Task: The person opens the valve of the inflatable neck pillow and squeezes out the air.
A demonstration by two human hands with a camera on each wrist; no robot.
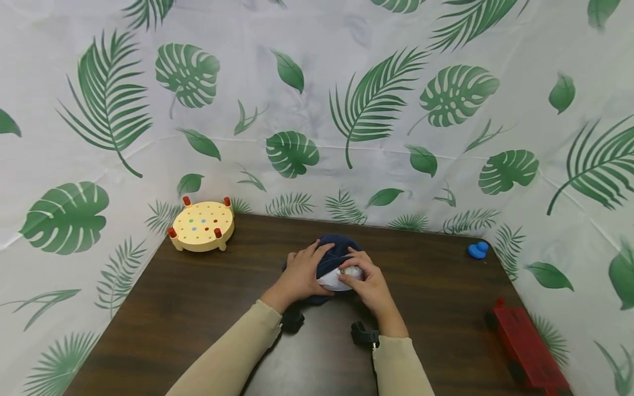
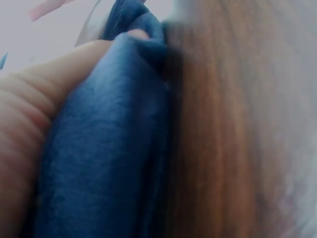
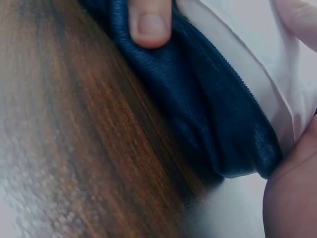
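Note:
Between both hands is a navy-blue cloth cover (image 1: 333, 265), its zip-toothed edge (image 3: 233, 74) showing in the right wrist view. White fabric (image 1: 331, 281) shows through the opening. My left hand (image 1: 300, 278) grips the cover from the left, its thumb along the near side. In the left wrist view the thumb (image 2: 64, 69) presses into the blue cloth. On the right, my right hand (image 1: 369, 283) pinches the white fabric at the opening between thumb and fingers; a small shiny spot shows near the fingertips, too small to make out.
A round yellow pegboard stool (image 1: 203, 225) with red pegs stands at the back left of the brown table (image 1: 426, 308). A blue rubber duck (image 1: 477, 250) sits at the back right, and a red toy wagon (image 1: 530, 346) stands along the right edge. A leaf-printed curtain hangs behind.

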